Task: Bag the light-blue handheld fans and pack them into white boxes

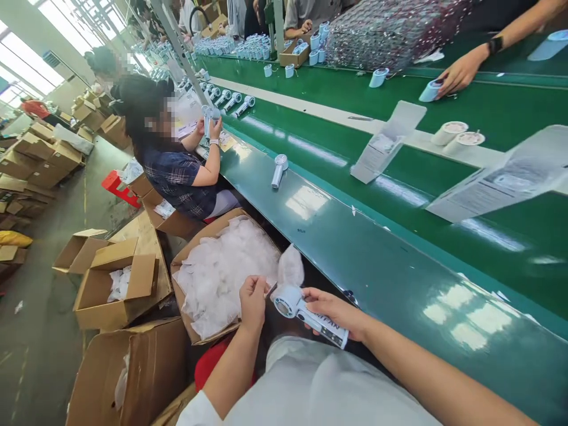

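My right hand [328, 310] is wrapped round a light blue handheld fan [288, 302], its round head toward the left and its handle slanting down to the right. Just left of the fan head, my left hand [254, 300] is closed in a pinch at the edge of something thin; what lies between the fingers is too small to name. A white translucent pouch [291, 267] stands up behind the fan head, touching it. Close beyond my left hand, a cardboard box [177, 296] holds a heap of white pouches [226, 266].
Another fan [279, 170] lies on the green bench [355, 254]. Behind it, a belt [319, 142] carries open white packages [386, 145]. A seated person [177, 171] works at left; another person's hand [464, 74] touches a blue part. Cartons [128, 367] stand at lower left.
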`<move>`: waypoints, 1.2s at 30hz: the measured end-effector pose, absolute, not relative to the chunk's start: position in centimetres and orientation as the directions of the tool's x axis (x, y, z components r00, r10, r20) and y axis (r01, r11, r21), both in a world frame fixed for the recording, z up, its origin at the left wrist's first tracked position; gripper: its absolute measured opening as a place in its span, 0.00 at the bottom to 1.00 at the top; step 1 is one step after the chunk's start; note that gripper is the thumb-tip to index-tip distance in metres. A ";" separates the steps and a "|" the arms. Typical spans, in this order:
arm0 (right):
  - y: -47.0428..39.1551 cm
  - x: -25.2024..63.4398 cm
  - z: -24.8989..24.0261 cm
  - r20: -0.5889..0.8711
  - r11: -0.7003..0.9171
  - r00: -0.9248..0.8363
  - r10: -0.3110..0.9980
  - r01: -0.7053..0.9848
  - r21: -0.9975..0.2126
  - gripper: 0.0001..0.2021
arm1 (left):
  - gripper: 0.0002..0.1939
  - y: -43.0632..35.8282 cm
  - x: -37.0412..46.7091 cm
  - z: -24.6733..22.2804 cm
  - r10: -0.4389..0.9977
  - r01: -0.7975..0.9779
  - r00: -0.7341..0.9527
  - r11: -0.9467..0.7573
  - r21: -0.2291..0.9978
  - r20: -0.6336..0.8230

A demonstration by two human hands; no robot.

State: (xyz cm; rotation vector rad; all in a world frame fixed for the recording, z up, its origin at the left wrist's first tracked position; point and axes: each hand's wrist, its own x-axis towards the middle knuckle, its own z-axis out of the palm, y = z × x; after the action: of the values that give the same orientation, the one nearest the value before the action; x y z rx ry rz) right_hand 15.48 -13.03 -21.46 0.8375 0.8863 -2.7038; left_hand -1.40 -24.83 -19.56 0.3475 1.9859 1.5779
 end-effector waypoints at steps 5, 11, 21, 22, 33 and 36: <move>-14.1 19.8 -21.6 -0.544 -0.833 -0.838 0.036 0.276 -0.479 0.26 | 0.20 -24.5 0.7 -18.7 0.746 -0.361 -0.408 0.398 0.843 -0.527; -12.8 24.2 -20.0 -0.373 -0.843 -0.925 -0.076 0.259 -0.472 0.30 | 0.28 -25.6 4.5 -20.6 0.757 -0.592 -0.064 0.496 0.635 -0.650; -15.7 29.2 -21.1 -0.660 -0.862 -0.733 0.165 0.218 -0.457 0.18 | 0.10 -23.2 8.9 -18.6 0.995 0.780 -0.098 0.058 0.623 0.029; -15.9 29.6 -21.2 -0.666 -0.884 -0.718 0.204 0.158 -0.441 0.17 | 0.11 -23.2 9.5 -18.4 0.996 0.817 -0.036 -0.017 0.576 0.081; -19.1 32.8 -19.9 -0.689 -0.872 -0.540 0.483 -0.223 -0.436 0.19 | 0.09 -23.8 12.2 -20.2 0.994 0.846 0.075 -0.105 0.523 0.078; -20.1 33.1 -19.7 -0.708 -0.848 -0.466 0.530 -0.307 -0.433 0.18 | 0.08 -24.1 13.6 -18.8 0.979 0.785 0.205 -0.160 0.599 -0.008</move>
State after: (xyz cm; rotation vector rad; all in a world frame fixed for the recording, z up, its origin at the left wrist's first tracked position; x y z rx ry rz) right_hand 33.14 -20.13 -19.75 1.7052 0.4626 -3.1836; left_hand 13.65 -24.09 -18.81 2.0065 1.6336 0.5340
